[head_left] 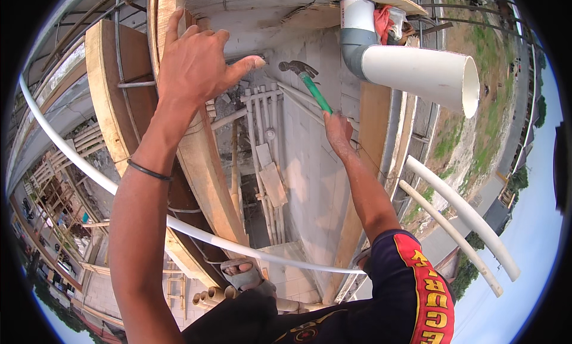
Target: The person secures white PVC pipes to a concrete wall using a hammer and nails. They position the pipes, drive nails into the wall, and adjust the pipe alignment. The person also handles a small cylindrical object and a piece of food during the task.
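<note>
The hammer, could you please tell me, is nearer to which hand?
Right. The right hand grips the hammer by its green handle; the left hand is apart from it, left of the hammer's head.

Left hand (193,64) sits upper left, in front of a timber beam (208,171); contact unclear. Hammer (314,87) is to its right, in the right hand's (338,131) fingers (329,120), before the wall (313,189). Bamboo poles (265,120) stand between beam and wall. Elbow pipe (411,70) upper right, grass (476,52) beyond. Two pipes (471,216) lower right, side by side. Tube (268,256) runs from far left, behind left forearm (143,207), toward right sleeve (399,284). Foot (244,277) lies bottom centre.
</note>
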Motion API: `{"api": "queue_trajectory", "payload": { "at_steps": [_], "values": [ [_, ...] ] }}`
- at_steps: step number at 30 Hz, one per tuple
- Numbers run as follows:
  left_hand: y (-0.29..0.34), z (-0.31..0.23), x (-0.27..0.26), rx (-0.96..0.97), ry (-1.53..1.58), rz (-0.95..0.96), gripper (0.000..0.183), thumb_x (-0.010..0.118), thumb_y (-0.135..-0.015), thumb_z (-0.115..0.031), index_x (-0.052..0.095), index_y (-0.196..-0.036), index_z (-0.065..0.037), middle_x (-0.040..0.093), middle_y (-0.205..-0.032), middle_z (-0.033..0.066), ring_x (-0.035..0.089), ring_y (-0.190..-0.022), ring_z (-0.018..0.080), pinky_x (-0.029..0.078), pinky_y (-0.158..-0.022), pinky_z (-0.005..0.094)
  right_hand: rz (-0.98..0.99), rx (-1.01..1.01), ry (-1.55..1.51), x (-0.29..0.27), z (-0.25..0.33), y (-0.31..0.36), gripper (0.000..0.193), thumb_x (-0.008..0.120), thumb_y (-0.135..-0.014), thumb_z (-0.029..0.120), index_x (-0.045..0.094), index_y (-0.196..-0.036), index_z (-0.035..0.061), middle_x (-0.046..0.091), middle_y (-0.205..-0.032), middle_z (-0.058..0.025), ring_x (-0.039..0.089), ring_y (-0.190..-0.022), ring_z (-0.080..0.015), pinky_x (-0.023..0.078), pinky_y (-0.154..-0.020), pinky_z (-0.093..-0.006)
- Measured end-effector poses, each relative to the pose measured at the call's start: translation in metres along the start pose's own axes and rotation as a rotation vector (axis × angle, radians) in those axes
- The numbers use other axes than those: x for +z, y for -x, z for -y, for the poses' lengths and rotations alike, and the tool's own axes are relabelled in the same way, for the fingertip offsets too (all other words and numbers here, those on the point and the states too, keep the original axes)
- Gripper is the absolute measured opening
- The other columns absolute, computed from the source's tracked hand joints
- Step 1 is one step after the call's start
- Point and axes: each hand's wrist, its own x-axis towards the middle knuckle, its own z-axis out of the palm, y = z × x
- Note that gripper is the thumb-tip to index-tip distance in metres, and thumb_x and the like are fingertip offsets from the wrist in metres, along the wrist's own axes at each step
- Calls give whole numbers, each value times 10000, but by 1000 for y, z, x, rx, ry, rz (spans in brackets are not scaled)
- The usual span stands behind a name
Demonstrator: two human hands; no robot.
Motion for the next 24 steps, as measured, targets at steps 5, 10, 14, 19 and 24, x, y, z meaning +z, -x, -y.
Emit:
{"api": "queue_trajectory", "payload": {
  "at_steps": [5, 10, 14, 19, 24],
  "values": [
    [1, 0, 4, 15, -34, -12, 768, 499, -809, -764, 728, -898, -36, 677, -690, 120, 665, -888, 257, 190, -1167, 445, 6, -306, -17, 10, 2, -22, 446, 607, -882, 373, 578, -1108, -10, 656, -1063, -242, 633, -1012, -409, 496, -882, -502],
    [-1, 3, 5, 34, -54, -3, 770, 480, -813, -774, 725, -902, -49, 701, -735, 104, 664, -896, 251, 190, -1165, 453, 53, -269, -59, 0, 18, -50, 470, 641, -869, 378, 591, -1116, -19, 651, -1077, -253, 623, -1042, -417, 498, -884, -510],
    [-3, 3, 5, 63, -75, -34, 765, 476, -816, -773, 728, -912, -57, 708, -751, 92, 663, -894, 247, 182, -1167, 453, 118, 184, -311, 10, -44, -81, 471, 651, -870, 366, 606, -1124, -29, 657, -1093, -249, 628, -1051, -413, 505, -888, -499],
    [-3, 0, 5, 43, -71, 9, 751, 473, -819, -771, 733, -969, -82, 703, -745, 81, 658, -876, 234, 147, -1172, 449, 67, 179, -329, 40, -26, -35, 408, 649, -879, 326, 620, -1080, -27, 668, -1066, -232, 657, -1013, -383, 530, -847, -475],
    [-1, -8, -17, -42, -83, 191, 722, 472, -831, -759, 733, -1033, -116, 685, -735, 76, 646, -872, 221, 115, -1174, 455, 821, 63, -1348, 39, -21, -57, 182, 595, -919, 172, 573, -959, -5, 640, -864, -160, 669, -778, -288, 576, -678, -406]
  ]
}}
